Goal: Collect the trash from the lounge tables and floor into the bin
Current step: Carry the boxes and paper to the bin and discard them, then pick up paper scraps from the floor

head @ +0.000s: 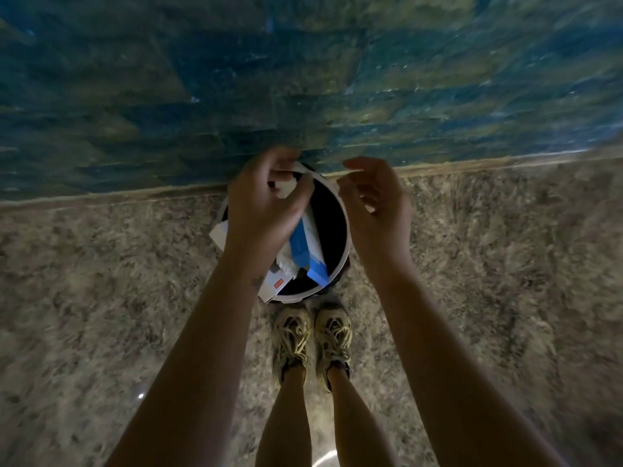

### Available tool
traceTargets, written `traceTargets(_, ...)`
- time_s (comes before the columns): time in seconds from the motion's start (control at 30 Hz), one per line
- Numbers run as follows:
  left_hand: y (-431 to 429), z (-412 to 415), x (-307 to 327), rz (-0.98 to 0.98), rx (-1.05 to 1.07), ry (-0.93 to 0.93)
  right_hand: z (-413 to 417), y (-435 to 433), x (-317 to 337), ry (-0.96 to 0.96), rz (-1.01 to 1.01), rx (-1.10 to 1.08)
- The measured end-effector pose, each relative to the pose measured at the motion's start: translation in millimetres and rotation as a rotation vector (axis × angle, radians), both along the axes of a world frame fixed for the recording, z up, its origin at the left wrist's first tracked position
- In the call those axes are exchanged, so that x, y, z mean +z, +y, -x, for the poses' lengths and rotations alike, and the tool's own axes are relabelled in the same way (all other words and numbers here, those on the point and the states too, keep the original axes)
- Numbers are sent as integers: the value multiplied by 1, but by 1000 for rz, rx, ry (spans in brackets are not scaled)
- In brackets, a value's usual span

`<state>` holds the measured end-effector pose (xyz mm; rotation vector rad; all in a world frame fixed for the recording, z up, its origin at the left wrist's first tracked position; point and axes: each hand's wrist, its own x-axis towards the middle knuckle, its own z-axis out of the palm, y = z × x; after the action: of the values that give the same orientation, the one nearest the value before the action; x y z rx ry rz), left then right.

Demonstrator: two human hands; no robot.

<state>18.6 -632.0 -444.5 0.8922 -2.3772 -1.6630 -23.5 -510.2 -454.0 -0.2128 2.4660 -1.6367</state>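
On my left I see speckled stone floor running up to a blue-green tiled wall, the two meeting along a pale skirting line. Moving in, my left hand hangs over the near-left part of the bin, fingers curled round a crumpled white wad of paper that shows between thumb and fingers. Under that hand a white box with an orange label leans over the bin's left rim, partly outside it, and beside it a blue and white carton stands tilted inside the dark opening, with more crumpled white paper between them. The bin is round, white-rimmed and dark inside; it sits on the floor against the wall, just ahead of my two tan laced shoes. My right hand hovers over the right rim, fingers loosely bent and spread; a pale scrap seems to sit at the fingertips, but I cannot tell whether it is gripped. To the right the same floor and wall carry on, blurred.
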Motion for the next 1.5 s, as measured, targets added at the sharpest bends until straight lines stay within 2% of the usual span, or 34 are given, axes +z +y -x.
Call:
traceTargets(0.17, 18, 16, 81, 34, -165, 241, 14, 18, 76, 208, 156, -1)
traceTargets(0.37, 53, 26, 189, 77, -341, 443, 21, 58, 185, 383, 186, -57)
traceTargets(0.57, 101, 37, 334, 167, -555, 723, 1, 116, 328, 590, 177, -252)
traceTargets(0.8, 190, 11, 486, 137, -894, 926, -71, 216, 472, 766, 45, -590)
traceTargets(0.97, 265, -48, 561, 176, -1115, 1065, -170, 291, 551, 879, -120, -813)
traceTargets(1.13, 341, -148, 601, 156, -1323, 1167, -315, 354, 592, 910, -372, -1029)
traceTargets(1.33, 433, -303, 605, 41, -1593, 1180, -529, 410, 594, 726, -665, -1351)
traceTargets(1.5, 497, -455, 600, -28, -1821, 1195, -720, 415, 589, 501, -868, -1624)
